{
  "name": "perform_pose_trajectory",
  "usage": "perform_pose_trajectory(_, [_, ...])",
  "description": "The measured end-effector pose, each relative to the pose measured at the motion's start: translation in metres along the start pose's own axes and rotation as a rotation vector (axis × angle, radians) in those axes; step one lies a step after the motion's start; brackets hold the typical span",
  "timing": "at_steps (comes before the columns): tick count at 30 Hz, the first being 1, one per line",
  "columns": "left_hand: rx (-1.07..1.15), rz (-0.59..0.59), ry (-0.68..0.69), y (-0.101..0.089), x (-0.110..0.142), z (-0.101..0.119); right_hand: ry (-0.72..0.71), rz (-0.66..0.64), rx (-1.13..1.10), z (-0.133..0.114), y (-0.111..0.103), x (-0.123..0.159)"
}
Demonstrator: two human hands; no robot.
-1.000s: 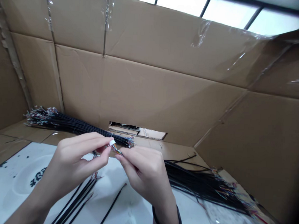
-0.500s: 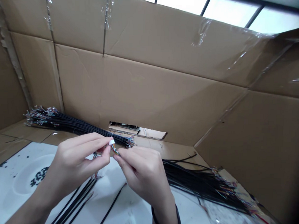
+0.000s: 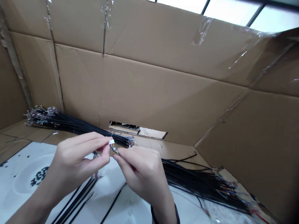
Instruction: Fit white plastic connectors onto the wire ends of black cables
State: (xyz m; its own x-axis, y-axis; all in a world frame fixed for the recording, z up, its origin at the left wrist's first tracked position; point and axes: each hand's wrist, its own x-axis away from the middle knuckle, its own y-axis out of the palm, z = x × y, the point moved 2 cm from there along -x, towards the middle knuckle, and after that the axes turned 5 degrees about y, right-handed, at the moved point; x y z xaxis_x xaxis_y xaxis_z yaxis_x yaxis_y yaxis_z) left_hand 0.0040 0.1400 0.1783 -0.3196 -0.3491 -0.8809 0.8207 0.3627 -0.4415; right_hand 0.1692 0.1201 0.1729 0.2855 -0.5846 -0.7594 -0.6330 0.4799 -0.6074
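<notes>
the left hand (image 3: 75, 163) pinches a white connector (image 3: 111, 142), the right hand (image 3: 141, 174) pinches coloured wires (image 3: 115, 150), fingertips together for fine control; a black cable bundle (image 3: 64, 123) lies at ten o'clock, another bundle (image 3: 203, 185) at four.

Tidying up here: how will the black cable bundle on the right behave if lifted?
The black cable bundle will probably droop and spread, since its strands already splay with no visible tie. Its thin coloured wire ends look fine and may snag one another.
</notes>
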Motion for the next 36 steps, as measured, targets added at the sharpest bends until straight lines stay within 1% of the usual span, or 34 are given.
perform_pose_trajectory(4, [0.071, -0.043, -0.043, -0.005, -0.002, -0.003, 0.046, -0.008, -0.033, 0.002, -0.002, 0.000])
perform_pose_trajectory(6, [0.121, -0.065, -0.106, -0.006, -0.002, -0.005, 0.052, -0.015, -0.044, 0.002, -0.004, -0.001])
perform_pose_trajectory(9, [0.178, -0.063, -0.199, -0.008, -0.001, -0.009, 0.059, -0.035, -0.055, 0.001, -0.005, -0.002])
perform_pose_trajectory(14, [0.385, -0.071, -0.324, -0.007, 0.000, -0.011, 0.070, -0.042, -0.076, 0.002, -0.006, -0.002])
perform_pose_trajectory(16, [0.428, -0.062, -0.340, -0.006, 0.000, -0.010, 0.071, -0.042, -0.081, 0.002, -0.006, -0.002])
perform_pose_trajectory(19, [0.432, -0.047, -0.337, -0.005, 0.001, -0.009, 0.066, -0.029, -0.089, 0.002, -0.007, -0.002])
perform_pose_trajectory(27, [0.286, -0.002, -0.333, -0.004, 0.005, -0.005, 0.091, -0.043, -0.081, 0.002, -0.006, -0.003])
perform_pose_trajectory(30, [0.267, 0.011, -0.332, -0.003, 0.004, -0.004, 0.115, -0.037, -0.073, 0.002, -0.006, -0.003])
perform_pose_trajectory(33, [0.323, -0.001, -0.371, 0.000, 0.004, -0.004, 0.148, -0.037, -0.127, 0.003, -0.007, -0.004])
perform_pose_trajectory(36, [0.424, -0.017, -0.448, 0.002, 0.004, -0.005, 0.191, -0.009, -0.206, 0.004, -0.008, -0.004])
